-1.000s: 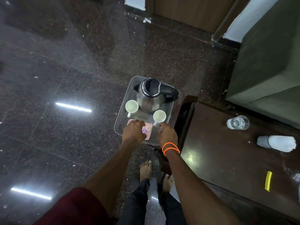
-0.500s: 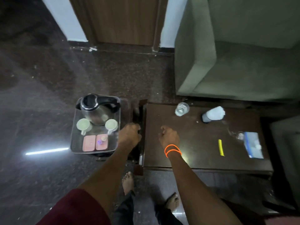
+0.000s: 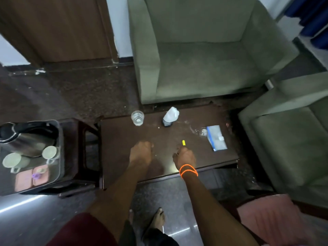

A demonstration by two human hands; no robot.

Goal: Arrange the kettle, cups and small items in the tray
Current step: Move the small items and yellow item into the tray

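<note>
A low dark-brown wooden coffee table (image 3: 124,139) carries a clear drinking glass (image 3: 137,118), a white paper-wrapped dark object (image 3: 170,117) lying near it, a small yellow stick (image 3: 183,142) and a clear zip bag with a blue strip (image 3: 216,137). Just beside the table's left end, a dark wooden stool (image 3: 76,139) bears a clear plastic tray (image 3: 61,157). Both stand on a dark speckled polished stone floor (image 3: 79,93).
</note>
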